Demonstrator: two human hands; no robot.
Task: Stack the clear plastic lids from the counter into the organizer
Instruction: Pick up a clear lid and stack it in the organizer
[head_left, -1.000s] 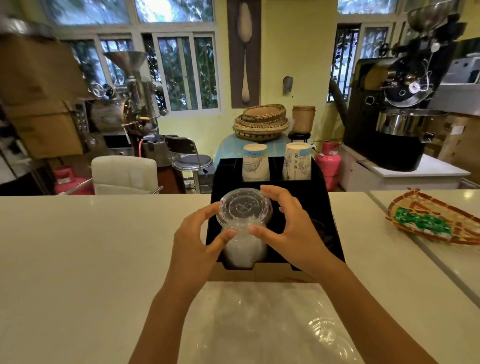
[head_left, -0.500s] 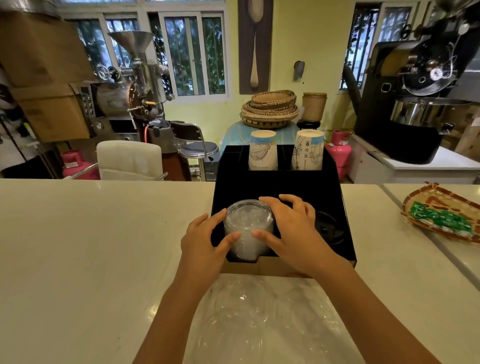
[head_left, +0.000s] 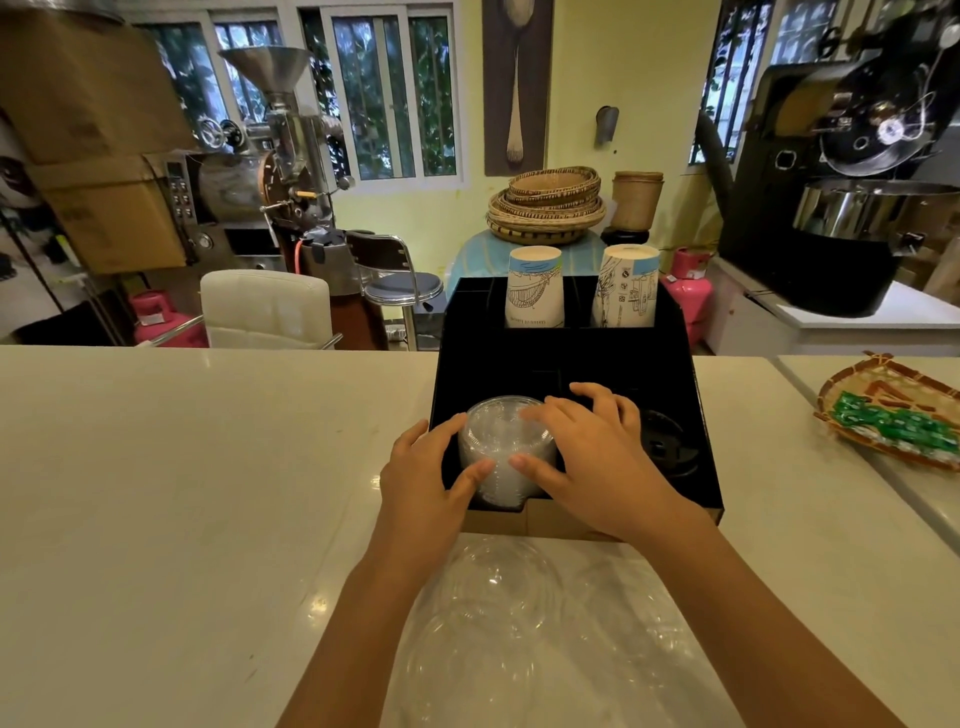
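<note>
A black organizer (head_left: 569, 358) stands on the pale counter straight ahead. In its front left slot sits a stack of clear plastic lids (head_left: 500, 447), sunk down into the slot. My left hand (head_left: 423, 475) cups the stack's left side, thumb on its front. My right hand (head_left: 592, 457) lies over the stack's right side and top, fingers spread on it. Several more clear lids (head_left: 498, 618) lie on the counter between my forearms, faint against a plastic sheet.
Two upturned stacks of paper cups (head_left: 535, 291) stand in the organizer's back slots; black lids (head_left: 667, 447) fill the front right slot. A woven tray (head_left: 883, 384) with green packets lies at the right. Bare counter (head_left: 182, 467) stretches to the left.
Both hands pushed the lid stack down from above the organizer into its front left slot. The right hand now lies flatter over the top.
</note>
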